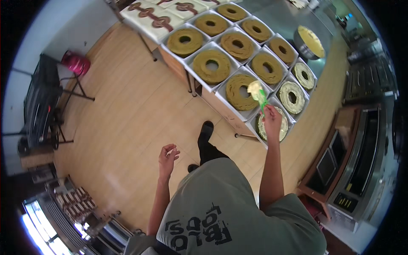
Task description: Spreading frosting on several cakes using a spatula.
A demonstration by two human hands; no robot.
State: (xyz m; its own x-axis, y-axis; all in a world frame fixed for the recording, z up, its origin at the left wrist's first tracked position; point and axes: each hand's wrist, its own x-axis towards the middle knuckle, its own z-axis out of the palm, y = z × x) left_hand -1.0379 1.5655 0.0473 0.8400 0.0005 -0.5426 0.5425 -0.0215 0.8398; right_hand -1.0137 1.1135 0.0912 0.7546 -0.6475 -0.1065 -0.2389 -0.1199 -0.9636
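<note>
My right hand [272,120] grips a green spatula [262,99], its blade heaped with pale cream [255,88]. The blade is over the right side of a brown ring cake [236,94] in a white box; whether it touches cannot be told. Beneath my right hand sits a cream-covered ring cake [280,129], partly hidden by it. Two more cream-covered ring cakes, a nearer one [292,106] and a farther one [309,79], line the table's right side. My left hand [167,157] hangs over the floor, holding nothing, its fingers loosely bent and apart.
Several uncoated ring cakes [212,78] in white boxes fill the table. A metal bowl of cream [311,42] stands behind them at right. White boxes with brown bands [158,19] lie at the far left. Ovens [357,157] stand at right, a pink container [76,63] at left.
</note>
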